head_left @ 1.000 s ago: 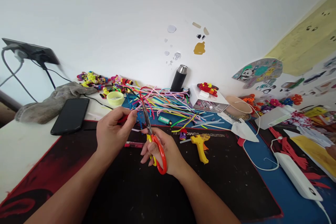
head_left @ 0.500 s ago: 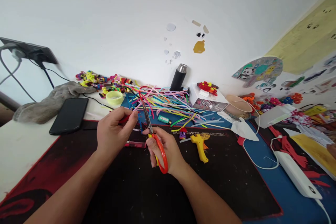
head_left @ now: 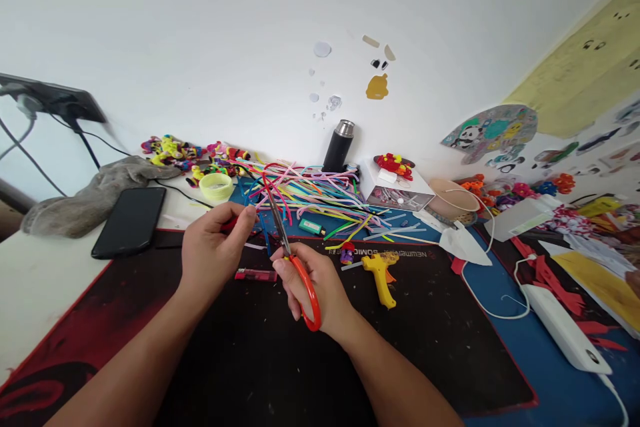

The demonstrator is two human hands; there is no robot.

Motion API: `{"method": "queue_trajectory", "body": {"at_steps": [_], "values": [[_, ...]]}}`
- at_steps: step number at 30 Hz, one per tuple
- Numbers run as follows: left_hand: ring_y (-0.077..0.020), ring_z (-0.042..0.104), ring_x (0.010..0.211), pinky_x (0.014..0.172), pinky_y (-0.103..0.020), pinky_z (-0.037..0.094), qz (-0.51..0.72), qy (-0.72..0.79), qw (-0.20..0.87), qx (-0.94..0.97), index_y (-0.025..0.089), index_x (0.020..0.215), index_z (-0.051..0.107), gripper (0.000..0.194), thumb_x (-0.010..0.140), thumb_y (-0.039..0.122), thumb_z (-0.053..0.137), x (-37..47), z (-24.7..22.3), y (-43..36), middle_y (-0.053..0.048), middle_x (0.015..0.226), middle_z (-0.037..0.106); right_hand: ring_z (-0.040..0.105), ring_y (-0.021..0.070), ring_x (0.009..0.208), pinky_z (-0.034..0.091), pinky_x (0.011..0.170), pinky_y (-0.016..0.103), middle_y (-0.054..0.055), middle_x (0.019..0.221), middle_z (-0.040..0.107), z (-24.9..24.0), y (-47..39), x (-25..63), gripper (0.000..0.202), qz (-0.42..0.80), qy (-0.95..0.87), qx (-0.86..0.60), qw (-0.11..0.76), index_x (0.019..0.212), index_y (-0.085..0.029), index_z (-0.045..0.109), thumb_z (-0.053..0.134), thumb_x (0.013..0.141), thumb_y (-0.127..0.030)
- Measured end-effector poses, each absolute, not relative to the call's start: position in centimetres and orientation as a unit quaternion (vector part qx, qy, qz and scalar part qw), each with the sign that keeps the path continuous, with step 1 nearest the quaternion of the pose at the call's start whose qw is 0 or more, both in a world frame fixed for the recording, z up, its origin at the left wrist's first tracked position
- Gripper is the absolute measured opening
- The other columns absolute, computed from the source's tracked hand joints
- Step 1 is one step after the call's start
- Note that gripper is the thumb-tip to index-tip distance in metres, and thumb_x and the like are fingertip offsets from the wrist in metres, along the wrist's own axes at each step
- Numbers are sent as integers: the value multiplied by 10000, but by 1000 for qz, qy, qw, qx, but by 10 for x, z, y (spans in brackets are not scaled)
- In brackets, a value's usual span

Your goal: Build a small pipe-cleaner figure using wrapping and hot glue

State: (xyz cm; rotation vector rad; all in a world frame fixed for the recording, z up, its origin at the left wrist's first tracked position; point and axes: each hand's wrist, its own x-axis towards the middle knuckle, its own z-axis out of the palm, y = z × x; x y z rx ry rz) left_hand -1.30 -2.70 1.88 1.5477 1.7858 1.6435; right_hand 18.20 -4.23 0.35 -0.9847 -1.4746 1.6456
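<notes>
My right hand is closed on the red-handled scissors, whose blades point up and away toward the pile of coloured pipe cleaners. To its left, my left hand pinches a small red piece, mostly hidden by the fingers. Between the hands and slightly nearer lies a pink-red cutter on the black mat. A yellow glue gun rests right of my right hand, with a small purple and red figure beside it.
A black phone and grey cloth lie at the left. Farther back are a yellow-green bowl, a black flask and a white box. A white power bank with a cable is at the right.
The view has shifted slightly. The yellow piece seen by the scissors' handles is now mostly out of sight. Both hands keep nearly the same place and their holds.
</notes>
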Motion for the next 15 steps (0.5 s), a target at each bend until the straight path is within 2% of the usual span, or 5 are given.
{"method": "queue_trajectory", "body": {"at_steps": [3, 6, 9, 11, 15], "values": [[-166, 524, 596, 589, -296, 387, 577, 609, 163, 519, 237, 699, 736, 349, 955, 472, 705, -12, 21, -27, 14, 606, 631, 476, 77, 326, 330, 335, 168, -122, 547, 520, 5, -42, 181, 504, 640, -562, -386, 354, 1131, -193, 764, 864, 962, -657], [-159, 484, 593, 574, -289, 373, 618, 579, 259, 464, 224, 708, 754, 347, 924, 494, 771, -13, 21, -21, 9, 612, 584, 471, 75, 321, 340, 336, 173, -119, 551, 528, 4, -40, 182, 585, 649, -549, -380, 365, 1134, -185, 758, 855, 941, -729], [-130, 342, 529, 510, -281, 276, 667, 514, 379, 384, 220, 665, 715, 409, 853, 550, 866, -14, 20, -11, 51, 548, 408, 468, 73, 321, 358, 345, 178, -115, 567, 541, 3, -37, 183, 686, 660, -537, -361, 381, 1161, -179, 751, 812, 929, -822], [-116, 282, 515, 497, -278, 239, 676, 496, 401, 370, 221, 646, 691, 434, 831, 556, 897, -14, 18, -7, 70, 543, 341, 508, 85, 344, 402, 372, 184, -106, 575, 562, 1, -36, 184, 726, 671, -534, -343, 384, 1198, -179, 746, 789, 932, -853], [-117, 322, 537, 506, -273, 266, 674, 499, 390, 380, 215, 668, 711, 411, 858, 525, 901, -14, 13, -7, 46, 570, 415, 671, 141, 465, 473, 444, 197, -49, 637, 672, -4, -36, 184, 763, 688, -539, -320, 366, 1276, -182, 724, 773, 943, -867]]}}
